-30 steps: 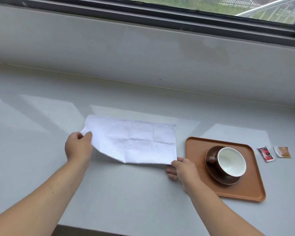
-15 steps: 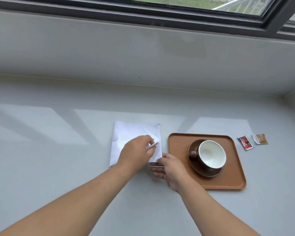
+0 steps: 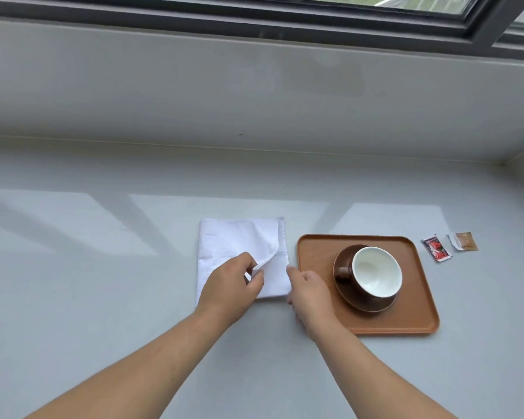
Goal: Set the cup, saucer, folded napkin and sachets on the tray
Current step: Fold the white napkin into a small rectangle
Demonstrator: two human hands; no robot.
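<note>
A white napkin (image 3: 233, 243), folded over once, lies on the grey counter just left of the brown tray (image 3: 315, 255). My left hand (image 3: 230, 285) pinches a corner of its top layer, lifted slightly. My right hand (image 3: 309, 293) rests at the napkin's right edge, fingertips on the paper, between napkin and tray. A brown cup with a white inside (image 3: 377, 272) stands on a brown saucer (image 3: 372, 305) on the tray. A red sachet (image 3: 436, 247) and a tan sachet (image 3: 463, 241) lie on the counter right of the tray.
The grey counter (image 3: 103, 297) runs wide to the left and ends at a low grey wall (image 3: 254, 95) under a dark window frame (image 3: 285, 18). A side wall closes the far right corner.
The napkin was spread wide between both hands; my left hand has brought its left half over to the right, so it lies folded. The view has shifted, with the tray nearer the middle.
</note>
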